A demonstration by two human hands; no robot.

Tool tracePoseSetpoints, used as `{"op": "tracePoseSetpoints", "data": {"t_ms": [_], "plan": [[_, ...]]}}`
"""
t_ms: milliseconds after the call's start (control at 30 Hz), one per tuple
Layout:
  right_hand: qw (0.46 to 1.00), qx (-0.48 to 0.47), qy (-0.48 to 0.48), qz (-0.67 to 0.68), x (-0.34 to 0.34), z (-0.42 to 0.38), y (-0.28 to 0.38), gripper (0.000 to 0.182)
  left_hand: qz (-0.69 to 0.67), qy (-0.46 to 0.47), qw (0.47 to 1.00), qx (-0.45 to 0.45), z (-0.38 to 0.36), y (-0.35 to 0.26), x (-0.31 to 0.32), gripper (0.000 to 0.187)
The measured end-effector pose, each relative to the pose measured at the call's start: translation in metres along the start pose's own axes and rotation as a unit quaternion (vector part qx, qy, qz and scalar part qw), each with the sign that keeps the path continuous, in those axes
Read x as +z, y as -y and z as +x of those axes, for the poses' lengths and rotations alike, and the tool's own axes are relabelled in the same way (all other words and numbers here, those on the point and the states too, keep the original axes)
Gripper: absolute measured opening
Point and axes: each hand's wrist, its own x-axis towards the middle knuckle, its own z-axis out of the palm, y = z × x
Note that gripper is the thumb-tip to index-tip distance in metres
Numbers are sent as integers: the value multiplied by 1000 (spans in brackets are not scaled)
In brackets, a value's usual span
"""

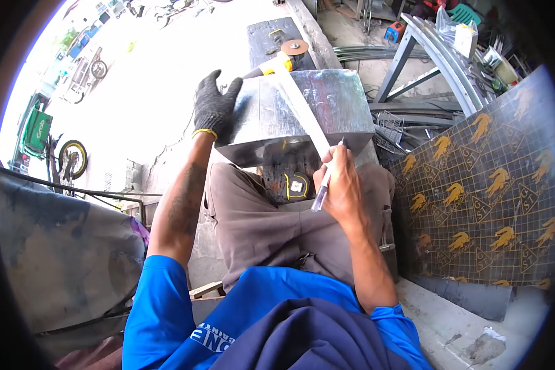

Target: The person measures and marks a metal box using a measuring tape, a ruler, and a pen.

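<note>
A box-shaped piece of shiny sheet metal (336, 92) stands in front of my knees. At its left side is my left hand (214, 105), in a dark knitted glove, with its fingers spread and nothing in them. My bare right hand (342, 185) is closed round a clear-barrelled pen (320, 196), close to the box's near edge. A long, bright white strip (302, 114) crosses the box top and ends at the fingers of that hand. Beyond the box lies a yellow and black angle grinder (277, 64) with a brown disc (295, 47).
A black and yellow tape measure (297, 187) lies between my knees. To the right leans a dark printed board (475, 191). Metal frames (407, 55) and long metal bars (376, 54) stand and lie at the back right. A motorcycle with a green box (38, 129) is far left.
</note>
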Motion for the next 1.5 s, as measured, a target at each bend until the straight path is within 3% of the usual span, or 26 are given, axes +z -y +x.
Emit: {"op": "tracePoseSetpoints", "data": {"t_ms": [33,67,100,167,233,267,333,400,567,600,633,767,800,900,933,967,1067,1167,1300,1367,1467,1500], "plan": [[1000,-2,-17,21,-1,1,-4,27,58,-29,998,-4,2,37,19,69],[997,30,-27,69,-1,3,-13,27,-34,101,990,-86,6,37,8,72],[994,19,-63,86,-5,11,-17,25,-126,229,951,-167,8,35,-3,74],[994,36,-79,70,-25,37,-20,25,-148,229,941,-201,1,24,0,75],[993,49,-94,52,-36,65,-43,25,-273,199,912,-234,-1,11,-4,72],[992,47,-114,20,-40,78,-49,25,-11,237,968,-80,9,22,5,57],[987,7,-161,-27,-44,100,-61,26,14,222,971,-83,5,24,9,49],[987,34,-157,-7,-46,106,-66,28,46,185,980,-57,-3,3,-10,34],[980,61,-190,-8,-43,92,-75,27,-4,135,987,-89,-32,-29,-44,30],[979,68,-190,21,-43,88,-78,27,-2,112,990,-79,-42,-33,-51,29],[977,43,-210,24,-46,82,-74,28,51,61,997,22,-55,-30,-53,26],[959,126,-228,113,-55,53,-71,27,-59,26,992,-108,-103,-34,-62,16],[956,125,-236,122,-54,47,-74,27,28,-33,999,31,-111,-40,-68,12],[951,137,-244,134,-56,31,-66,28,-3,-85,995,57,-128,-33,-61,9],[950,140,-242,137,-56,27,-64,28,-65,-45,996,-29,-131,-34,-61,13],[950,141,-240,140,-57,25,-62,28,-68,-48,996,-27,-132,-36,-61,13],[961,106,-238,93,-55,21,-52,28,-209,-60,967,-132,-134,-39,-62,30],[967,76,-240,37,-53,19,-47,27,-264,-75,949,-152,-136,-45,-63,26],[948,131,-246,153,-47,16,-48,27,-255,-38,941,-218,-136,-49,-68,21],[947,136,-249,150,-49,18,-41,25,-225,-28,957,-181,-140,-44,-65,21],[956,135,-234,118,-50,13,-55,25,-314,-44,913,-256,-138,-48,-67,16],[956,138,-232,119,-50,14,-52,25,-206,-46,966,-152,-139,-42,-66,14]]}}
